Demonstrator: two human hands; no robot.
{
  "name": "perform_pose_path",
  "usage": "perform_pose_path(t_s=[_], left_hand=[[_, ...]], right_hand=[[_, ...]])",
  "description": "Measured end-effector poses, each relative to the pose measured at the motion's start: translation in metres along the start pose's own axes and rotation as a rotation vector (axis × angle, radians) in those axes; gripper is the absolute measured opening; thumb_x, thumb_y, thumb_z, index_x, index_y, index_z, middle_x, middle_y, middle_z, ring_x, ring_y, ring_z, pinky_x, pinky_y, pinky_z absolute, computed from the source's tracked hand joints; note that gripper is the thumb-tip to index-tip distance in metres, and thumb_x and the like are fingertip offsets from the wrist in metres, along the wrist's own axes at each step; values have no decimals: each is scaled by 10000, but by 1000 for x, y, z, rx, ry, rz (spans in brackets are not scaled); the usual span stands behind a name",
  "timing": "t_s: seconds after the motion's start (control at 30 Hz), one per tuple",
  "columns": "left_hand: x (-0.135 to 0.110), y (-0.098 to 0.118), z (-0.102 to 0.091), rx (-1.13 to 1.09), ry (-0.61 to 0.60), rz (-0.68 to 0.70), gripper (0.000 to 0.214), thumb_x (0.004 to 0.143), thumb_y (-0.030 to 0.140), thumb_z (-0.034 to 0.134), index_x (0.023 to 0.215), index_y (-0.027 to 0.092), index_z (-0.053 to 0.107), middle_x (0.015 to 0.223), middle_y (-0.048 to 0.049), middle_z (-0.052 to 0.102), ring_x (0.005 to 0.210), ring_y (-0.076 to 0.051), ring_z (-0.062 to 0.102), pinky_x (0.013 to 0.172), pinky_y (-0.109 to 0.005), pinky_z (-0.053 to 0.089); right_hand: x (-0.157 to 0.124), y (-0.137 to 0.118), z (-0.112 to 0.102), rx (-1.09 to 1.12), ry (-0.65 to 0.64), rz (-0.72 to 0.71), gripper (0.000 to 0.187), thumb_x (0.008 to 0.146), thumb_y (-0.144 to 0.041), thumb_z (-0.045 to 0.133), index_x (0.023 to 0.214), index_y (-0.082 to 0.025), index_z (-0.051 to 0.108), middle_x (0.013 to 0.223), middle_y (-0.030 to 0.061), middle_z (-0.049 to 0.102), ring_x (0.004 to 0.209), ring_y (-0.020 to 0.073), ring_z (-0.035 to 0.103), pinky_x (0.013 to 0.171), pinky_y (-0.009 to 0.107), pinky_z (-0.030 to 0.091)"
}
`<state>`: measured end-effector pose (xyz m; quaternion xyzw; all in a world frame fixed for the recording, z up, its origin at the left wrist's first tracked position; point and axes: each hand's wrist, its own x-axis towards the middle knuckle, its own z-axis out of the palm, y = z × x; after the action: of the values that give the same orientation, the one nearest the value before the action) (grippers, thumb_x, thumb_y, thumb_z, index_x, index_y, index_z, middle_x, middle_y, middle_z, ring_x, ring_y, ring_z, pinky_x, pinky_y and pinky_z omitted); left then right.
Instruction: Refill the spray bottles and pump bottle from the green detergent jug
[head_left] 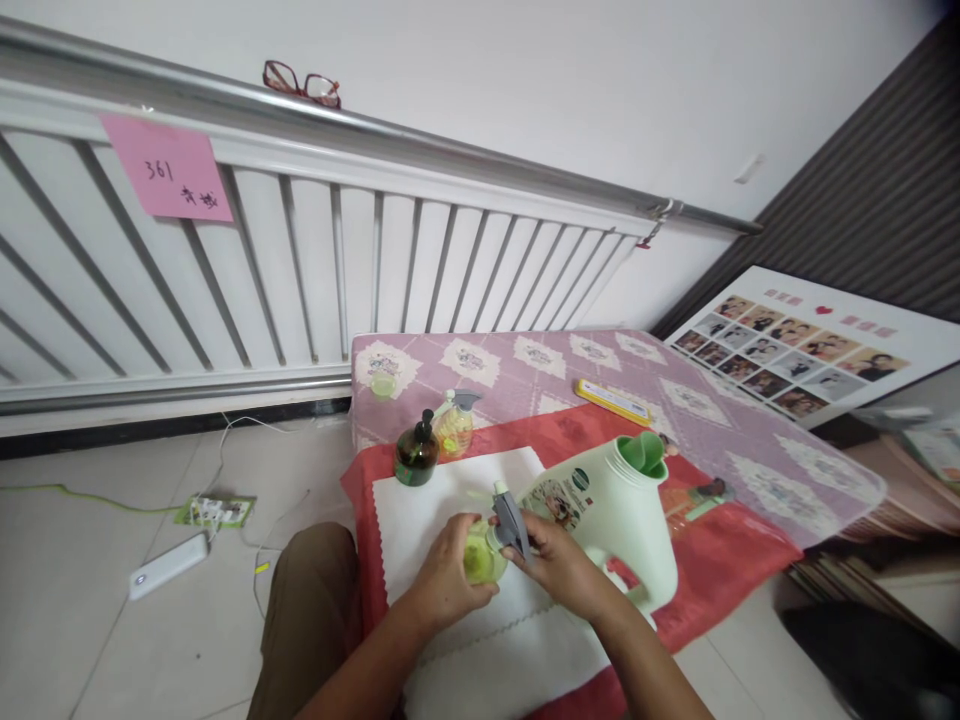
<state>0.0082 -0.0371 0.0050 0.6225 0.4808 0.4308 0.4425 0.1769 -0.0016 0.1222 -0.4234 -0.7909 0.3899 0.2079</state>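
Observation:
My left hand (444,578) is wrapped round the clear, rounded body of a spray bottle (484,556) with yellow-green liquid in it. At its neck, my right hand (564,568) grips the grey trigger head (513,524), whose nozzle is pale green. The bottle is held above a white cloth (420,530) with a scalloped edge. Just right of it stands a large pale green jug (637,520) with a green piece in its mouth. A dark pump bottle (417,456) and a second spray bottle (455,428) stand beyond my left hand.
Under the white cloth lies a red cloth (720,575) over a purple patterned table cover (525,385). A yellow box (613,402), a small green lid (383,386) and another bottle (701,498) lie around. A radiator (420,260) runs along the wall; cables and a power strip (169,567) are on the floor.

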Motion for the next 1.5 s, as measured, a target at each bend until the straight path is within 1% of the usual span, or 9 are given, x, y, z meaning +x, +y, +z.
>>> perform_pose_path(t_s=[0.23,0.33,0.53,0.67,0.87,1.0,1.1,1.27,1.5], left_hand=[[0,1,0,16,-11,-4,843,562,160,752,1316,206,379,1315,-123,492,1217,-295,474,1055,-431,360],[0,-1,0,17,-9,-10,850,559,162,755,1319,202,376,1325,-128,487,1228,-299,468,1061,-429,356],[0,-3,1,22,-7,6,823,567,158,741,1306,200,379,1324,-126,487,1225,-291,474,1058,-430,366],[-1,-2,2,37,-1,-13,824,569,154,732,1312,183,377,1319,-132,487,1216,-291,480,1048,-429,378],[-2,-3,3,23,21,-20,832,577,151,718,1334,175,373,1336,-136,494,1245,-317,467,1074,-455,357],[-6,6,-7,-4,-43,-32,900,586,135,699,1400,163,316,1423,-163,420,1332,-341,381,1120,-479,296],[-10,20,-15,-45,-49,12,856,620,111,644,1405,193,314,1452,-136,395,1359,-307,355,1133,-471,275],[-7,46,-13,-50,156,-14,458,688,185,607,1138,213,530,1172,-80,595,1134,-262,555,1001,-435,405],[5,78,-2,58,227,-115,222,670,239,618,886,206,572,820,-4,632,775,-200,609,757,-339,476]], right_hand=[[4,-10,-5,-54,-69,-50,164,879,-341,564,953,-237,667,905,28,655,834,183,613,760,283,490],[3,-7,-1,-56,-37,-52,151,869,-312,571,962,-231,659,903,34,649,827,181,610,744,279,491],[-4,4,21,-57,186,-13,77,786,-217,596,852,-217,635,835,29,638,767,179,605,682,280,495],[-6,10,38,-63,348,45,114,701,-156,581,800,-210,597,802,21,617,709,170,577,646,283,486],[-8,14,61,-66,525,125,106,682,-161,543,775,-210,532,771,13,562,680,171,542,626,296,462],[-8,17,71,-47,613,149,123,660,-148,533,747,-222,485,754,-4,523,683,167,525,620,285,444],[-8,18,75,-21,650,155,139,650,-152,548,736,-226,467,753,-7,519,698,172,522,630,287,431],[-7,16,79,30,701,165,194,613,-133,574,719,-230,444,754,-10,520,726,181,517,657,295,419],[-5,17,90,100,801,190,232,634,-154,611,728,-242,418,766,-9,521,758,198,522,697,319,434]])
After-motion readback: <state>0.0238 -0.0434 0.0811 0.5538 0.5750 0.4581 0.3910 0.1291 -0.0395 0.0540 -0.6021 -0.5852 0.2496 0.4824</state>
